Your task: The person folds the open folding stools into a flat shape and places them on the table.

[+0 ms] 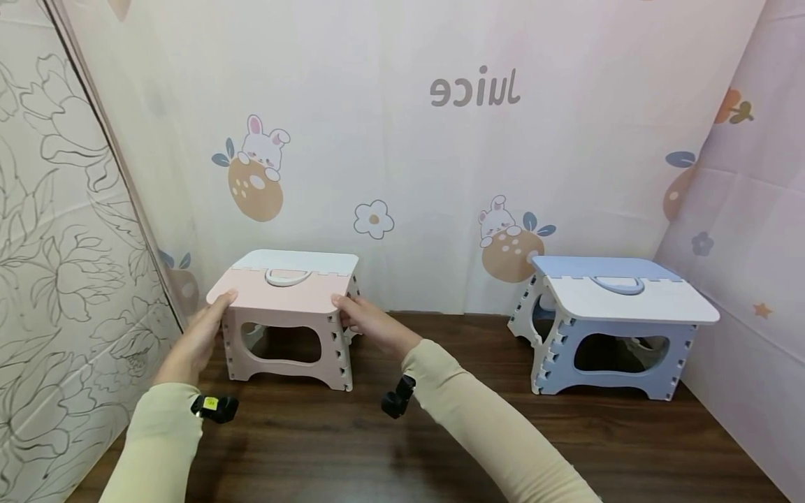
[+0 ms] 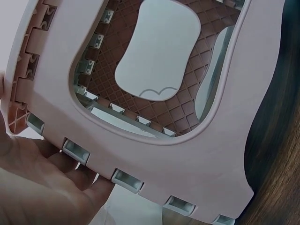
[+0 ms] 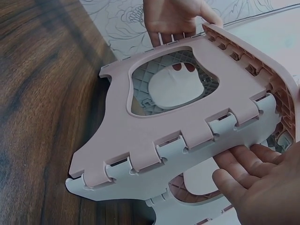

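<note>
A pink-and-white folding stool stands unfolded at the left on dark wood flooring, an oval cut-out in its front panel. My left hand grips its front left corner, thumb on the top and fingers down the side. At the front right corner my right hand holds it, thumb over the top edge. The left wrist view has the left fingers along the hinged edge of the pink panel. Seen from the right wrist, the right fingers lie against the white side panel, below the top.
A blue-and-white folding stool stands unfolded at the right. Behind both stools hangs a printed curtain with rabbits and fruit. A flower-line curtain closes the left side. Brown wood-grain flooring lies in front.
</note>
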`<state>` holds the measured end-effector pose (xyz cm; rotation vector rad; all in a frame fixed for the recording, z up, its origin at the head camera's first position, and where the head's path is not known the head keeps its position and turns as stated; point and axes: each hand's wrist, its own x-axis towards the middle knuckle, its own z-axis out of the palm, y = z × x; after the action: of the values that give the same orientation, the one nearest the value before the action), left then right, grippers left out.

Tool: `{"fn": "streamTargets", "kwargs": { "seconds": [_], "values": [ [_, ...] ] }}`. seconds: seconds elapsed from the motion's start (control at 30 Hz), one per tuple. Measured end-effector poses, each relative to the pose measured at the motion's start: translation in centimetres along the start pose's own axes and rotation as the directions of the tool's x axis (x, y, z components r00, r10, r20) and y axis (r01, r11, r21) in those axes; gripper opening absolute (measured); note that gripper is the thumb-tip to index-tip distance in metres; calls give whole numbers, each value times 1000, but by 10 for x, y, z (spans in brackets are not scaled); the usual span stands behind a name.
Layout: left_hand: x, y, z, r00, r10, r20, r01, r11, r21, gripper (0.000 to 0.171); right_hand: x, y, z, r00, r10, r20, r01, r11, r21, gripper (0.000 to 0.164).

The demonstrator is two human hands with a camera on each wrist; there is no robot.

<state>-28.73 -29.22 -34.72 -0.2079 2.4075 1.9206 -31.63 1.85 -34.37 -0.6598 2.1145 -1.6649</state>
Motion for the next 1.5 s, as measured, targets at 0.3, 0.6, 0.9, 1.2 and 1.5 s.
{"fn": "streamTargets", "kwargs": {
  "seconds": [0.3,0.6,0.9,1.2,1.5],
  "values": [
    [1,-1,5,998,50,27,-50,999,-7,95,-5,1,-6,1000,8,-10,-8,1000,-6,76],
    [2,-2,12,997,81,16,-81,997,-13,92,-11,4,-10,1000,0,-11,0,1000,-21,74],
    [4,0,17,995,97,30,-97,995,-20,88,-16,4,-15,999,10,-30,-11,999,-39,74],
    [2,2,21,995,100,31,-100,995,0,90,-21,5,-18,999,6,-37,-7,999,-34,73],
    [2,4,25,995,99,29,-99,995,-11,90,-23,6,-22,999,4,-33,-5,999,-34,74]
  ]
}}
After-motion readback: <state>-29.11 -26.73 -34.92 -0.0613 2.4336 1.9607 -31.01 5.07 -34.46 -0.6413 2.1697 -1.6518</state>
